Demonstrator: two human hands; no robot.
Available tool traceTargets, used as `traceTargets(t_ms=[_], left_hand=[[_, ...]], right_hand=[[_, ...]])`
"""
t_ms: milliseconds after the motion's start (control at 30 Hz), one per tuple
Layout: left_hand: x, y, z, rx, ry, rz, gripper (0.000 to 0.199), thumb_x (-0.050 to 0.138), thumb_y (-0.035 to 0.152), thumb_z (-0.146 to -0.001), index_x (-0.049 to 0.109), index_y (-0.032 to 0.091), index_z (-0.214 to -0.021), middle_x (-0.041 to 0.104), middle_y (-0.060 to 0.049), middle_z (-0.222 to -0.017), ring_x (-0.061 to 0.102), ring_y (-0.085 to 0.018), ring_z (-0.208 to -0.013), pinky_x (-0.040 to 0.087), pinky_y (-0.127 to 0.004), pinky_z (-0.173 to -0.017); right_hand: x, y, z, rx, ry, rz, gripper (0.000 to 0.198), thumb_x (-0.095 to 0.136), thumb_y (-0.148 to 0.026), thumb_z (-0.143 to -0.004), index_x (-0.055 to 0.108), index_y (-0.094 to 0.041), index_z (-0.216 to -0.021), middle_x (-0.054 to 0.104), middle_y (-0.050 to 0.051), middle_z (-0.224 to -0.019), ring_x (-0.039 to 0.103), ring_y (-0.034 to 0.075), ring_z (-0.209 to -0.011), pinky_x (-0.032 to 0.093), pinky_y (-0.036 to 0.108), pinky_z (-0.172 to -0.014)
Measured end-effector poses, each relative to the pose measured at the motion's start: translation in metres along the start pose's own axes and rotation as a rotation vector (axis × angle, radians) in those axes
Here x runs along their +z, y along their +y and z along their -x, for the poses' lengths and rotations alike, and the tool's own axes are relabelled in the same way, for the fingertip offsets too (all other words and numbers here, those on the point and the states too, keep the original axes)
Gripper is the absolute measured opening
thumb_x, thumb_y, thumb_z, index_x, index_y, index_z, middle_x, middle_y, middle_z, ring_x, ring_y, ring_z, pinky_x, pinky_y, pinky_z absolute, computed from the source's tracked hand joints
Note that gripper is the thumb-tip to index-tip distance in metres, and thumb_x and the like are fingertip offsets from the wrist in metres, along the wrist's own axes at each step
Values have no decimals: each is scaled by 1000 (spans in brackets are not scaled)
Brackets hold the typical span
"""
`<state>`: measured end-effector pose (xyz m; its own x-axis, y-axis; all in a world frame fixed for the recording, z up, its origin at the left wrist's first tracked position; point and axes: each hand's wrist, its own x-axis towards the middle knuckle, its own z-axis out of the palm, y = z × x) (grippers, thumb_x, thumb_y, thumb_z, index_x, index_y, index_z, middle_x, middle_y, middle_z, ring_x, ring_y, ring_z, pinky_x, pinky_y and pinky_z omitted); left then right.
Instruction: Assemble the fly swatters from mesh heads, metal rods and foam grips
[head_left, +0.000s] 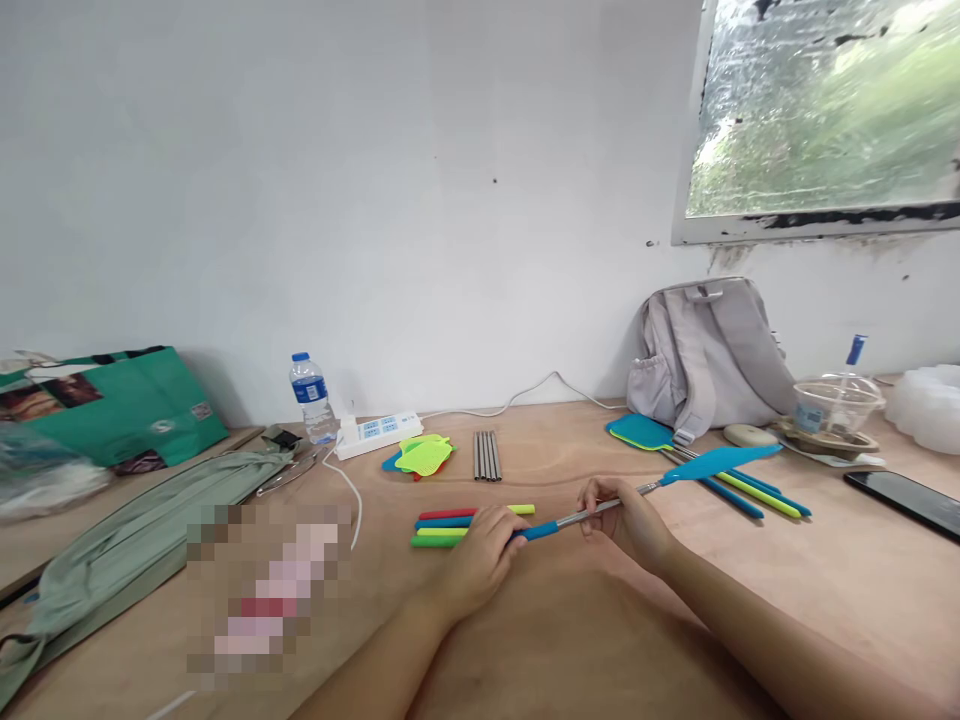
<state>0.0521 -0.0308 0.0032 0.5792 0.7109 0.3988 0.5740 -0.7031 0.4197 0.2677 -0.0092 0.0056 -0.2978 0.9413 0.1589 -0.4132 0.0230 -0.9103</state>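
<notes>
A blue fly swatter [720, 462] with a metal rod is held between both hands above the table. My left hand [484, 550] is closed around its blue handle. My right hand [626, 520] pinches the metal rod, with the blue head to its right. Just beyond my left hand lie several coloured handles [442, 525] in red, blue, yellow and green. Behind them are a stack of swatter heads [424, 455], yellow-green on top, and several metal rods [487, 456] side by side. On the right, several swatters [641, 432] with blue and yellow-green parts lie together.
A white power strip [379, 434] and a water bottle [312, 400] stand near the wall. At right are a grey backpack [709, 350], a plastic cup [832, 405] and a phone [907, 502]. A green bag [135, 410] and a grey-green cloth item [142, 540] occupy the left.
</notes>
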Motion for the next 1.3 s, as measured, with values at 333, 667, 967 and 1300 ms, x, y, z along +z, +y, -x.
traceTargets(t_ms=[333,667,967,1300], left_hand=[[4,21,8,-94,-72,-1,22,34,34,-86,50,19,-89,59,-1,-84,53,-14,-72,39,-23,-62],[16,30,9,-60,-10,-83,24,31,35,-88,49,19,-83,58,-1,-74,54,-14,-67,39,-22,-58],[22,41,11,-132,-65,-146,20,32,32,-88,47,19,-83,59,-4,-79,57,-17,-68,39,-24,-55],[29,35,7,-162,-30,-46,19,31,29,-87,46,19,-86,61,-6,-84,58,-18,-75,43,-25,-62]], right_hand=[[20,28,7,70,-99,219,22,34,-36,-65,46,-19,-70,47,-3,-52,41,9,-38,25,21,-37],[20,39,13,151,-118,343,31,28,-44,-68,43,-19,-59,41,-1,-48,34,11,-48,20,22,-43],[32,45,19,112,-41,327,25,29,-40,-67,36,-20,-54,33,-3,-49,30,10,-46,21,22,-43],[42,34,10,93,7,264,18,32,-35,-62,33,-20,-53,28,-6,-44,25,7,-39,16,19,-36]])
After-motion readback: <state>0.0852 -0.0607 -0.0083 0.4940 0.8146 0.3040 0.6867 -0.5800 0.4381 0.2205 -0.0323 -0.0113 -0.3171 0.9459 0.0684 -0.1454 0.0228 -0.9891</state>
